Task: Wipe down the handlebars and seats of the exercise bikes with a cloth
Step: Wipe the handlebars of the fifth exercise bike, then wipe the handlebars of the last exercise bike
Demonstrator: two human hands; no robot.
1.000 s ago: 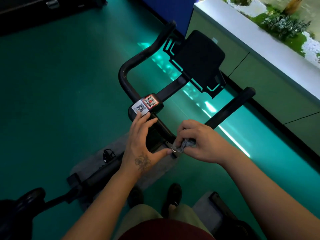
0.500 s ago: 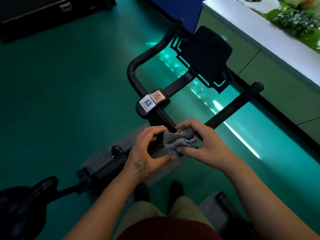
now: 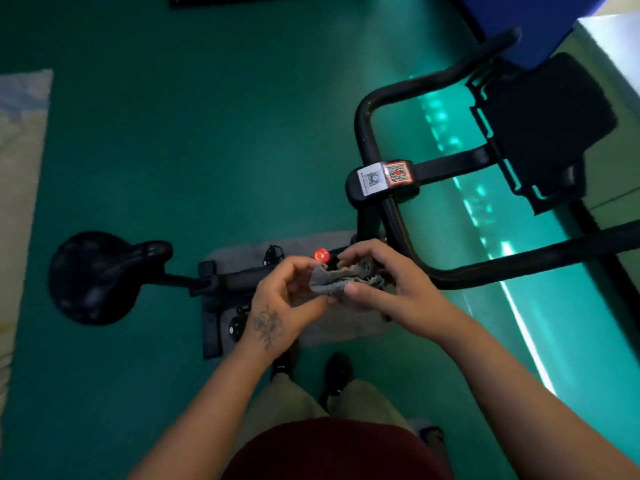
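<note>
A black exercise bike stands on the green floor below me. Its handlebars [image 3: 367,123] loop up on the right, with a clamp bearing QR stickers [image 3: 382,180] at their centre. The black seat [image 3: 91,275] is at the left. A crumpled grey cloth [image 3: 341,277] is held over the bike's frame between both hands. My right hand [image 3: 391,289] grips the cloth from the right, thumb on top. My left hand [image 3: 287,299] pinches the cloth's left edge with curled fingers. A red knob [image 3: 321,254] shows just above the hands.
A black console panel [image 3: 543,129] is mounted ahead of the handlebars. A pale counter edge [image 3: 613,36] runs along the upper right. A grey mat [image 3: 332,327] lies under the bike, a light rug [image 3: 17,185] sits at the far left, and my feet [image 3: 311,372] stand beside the frame.
My view has swung left, bringing the seat fully into sight. Both hands came off the handlebar centre and now hold the bunched cloth together lower, over the frame.
</note>
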